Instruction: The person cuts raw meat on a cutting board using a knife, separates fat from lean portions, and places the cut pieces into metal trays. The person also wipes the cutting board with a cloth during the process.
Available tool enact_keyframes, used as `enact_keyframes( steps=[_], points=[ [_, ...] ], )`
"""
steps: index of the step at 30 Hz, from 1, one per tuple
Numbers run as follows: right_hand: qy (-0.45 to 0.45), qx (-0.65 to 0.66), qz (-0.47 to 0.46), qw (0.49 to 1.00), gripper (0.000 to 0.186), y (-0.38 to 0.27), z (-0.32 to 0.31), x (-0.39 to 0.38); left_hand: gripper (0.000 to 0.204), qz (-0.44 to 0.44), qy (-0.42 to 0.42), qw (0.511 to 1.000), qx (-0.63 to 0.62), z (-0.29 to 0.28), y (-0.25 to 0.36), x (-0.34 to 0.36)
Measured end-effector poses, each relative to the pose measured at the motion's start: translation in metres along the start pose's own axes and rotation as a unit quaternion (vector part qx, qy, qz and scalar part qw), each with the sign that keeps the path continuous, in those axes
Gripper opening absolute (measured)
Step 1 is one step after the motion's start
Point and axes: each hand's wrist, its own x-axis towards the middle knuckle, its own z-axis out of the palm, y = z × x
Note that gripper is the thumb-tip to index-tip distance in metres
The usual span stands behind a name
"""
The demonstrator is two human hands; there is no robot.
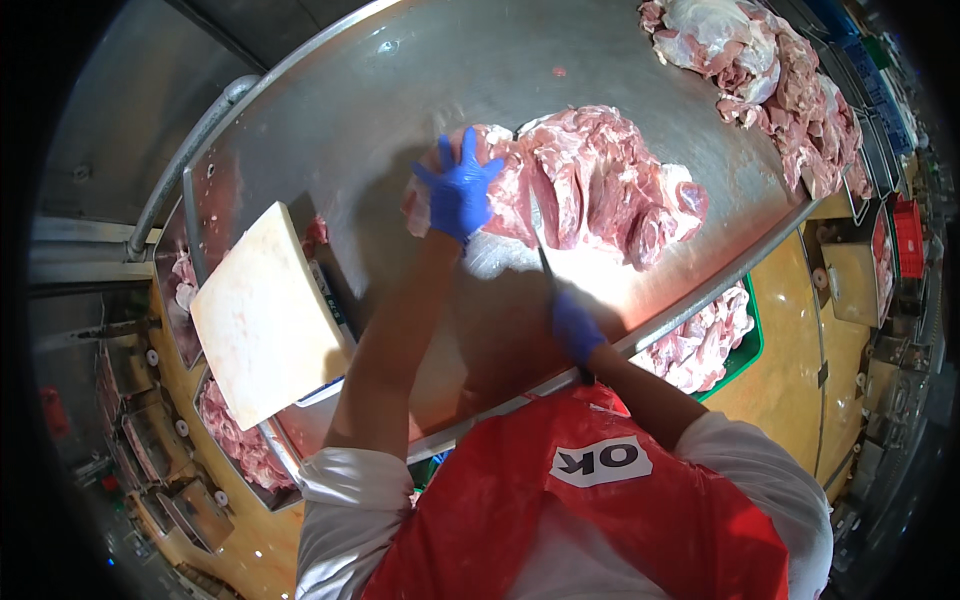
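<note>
A large piece of raw pink meat (pixel 610 170) lies spread on the steel table (pixel 330 120), with a deep lengthwise cut opened near its middle. My left hand (pixel 462 190), in a blue glove, rests on the left part of the meat with its fingers spread. Nearer to me, my right hand (pixel 577 328), also gloved in blue, is closed round the handle of a knife (pixel 545 262). The blade points away from me, and its front part reaches into the cut. The right hand's fingers show only in part.
A white cutting board (pixel 265 315) lies at the table's left edge, a dark-edged object beside it. More meat (pixel 775 85) is heaped at the far right. A green crate (pixel 745 350) of meat stands below the near right edge. Another meat-filled bin (pixel 245 440) sits at lower left.
</note>
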Motion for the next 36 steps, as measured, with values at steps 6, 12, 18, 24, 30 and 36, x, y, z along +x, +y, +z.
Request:
enact_keyframes(
  steps=[6, 12, 18, 24, 30, 36],
  points=[
    [0.096, 0.04, -0.063, 0.993, 0.035, -0.041, -0.05, 0.052, 0.065, -0.052, -0.139, 0.988, -0.034, -0.003, -0.03, 0.025],
    [0.024, -0.054, -0.094, 0.994, 0.028, -0.111, -0.106, 0.203, 0.062, -0.071, -0.105, 0.986, 0.11, 0.007, 0.004, 0.026],
    [-0.069, 0.072, 0.021, 0.995, 0.03, -0.084, -0.038, 0.105, 0.061, 0.022, 0.0, 0.998, 0.057, 0.021, -0.029, 0.005],
    [0.134, 0.114, -0.055, 0.983, 0.026, -0.062, -0.055, 0.055, 0.037, 0.149, -0.022, 0.989, 0.003, -0.006, -0.045, -0.036],
    [-0.061, 0.359, -0.143, 0.92, 0.025, -0.098, -0.14, 0.187, 0.046, -0.037, 0.054, 0.977, -0.204, -0.042, -0.006, -0.132],
    [-0.358, 0.56, 0.015, 0.747, 0.03, -0.118, -0.101, 0.197, 0.088, -0.508, 0.131, 0.397, -0.753, -0.016, 0.032, -0.204]
  ],
)
